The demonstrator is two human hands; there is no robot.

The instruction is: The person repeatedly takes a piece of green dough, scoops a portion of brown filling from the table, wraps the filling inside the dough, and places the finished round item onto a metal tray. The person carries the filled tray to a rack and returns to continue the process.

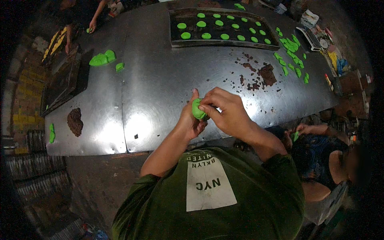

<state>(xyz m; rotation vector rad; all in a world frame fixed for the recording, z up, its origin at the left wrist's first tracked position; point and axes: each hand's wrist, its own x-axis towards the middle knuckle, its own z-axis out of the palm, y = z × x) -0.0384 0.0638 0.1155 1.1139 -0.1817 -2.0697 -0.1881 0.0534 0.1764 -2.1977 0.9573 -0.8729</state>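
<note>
A bright green lump of dough is held just above the near part of the metal table. My left hand cups it from the left, thumb pointing up along its side. On the right, my right hand is closed with thumb and fingertips pinching the dough's edge. Whether anything is inside the lump is hidden by my fingers. Beyond my hands lies a crumbly dark brown mass with loose crumbs around it. Several torn green dough pieces are scattered to its right.
A dark baking tray bearing rows of green dough rounds stands at the table's far side. At left are more green dough, a brown lump and another dark tray. One person works at far left; another, seated at right, holds green dough.
</note>
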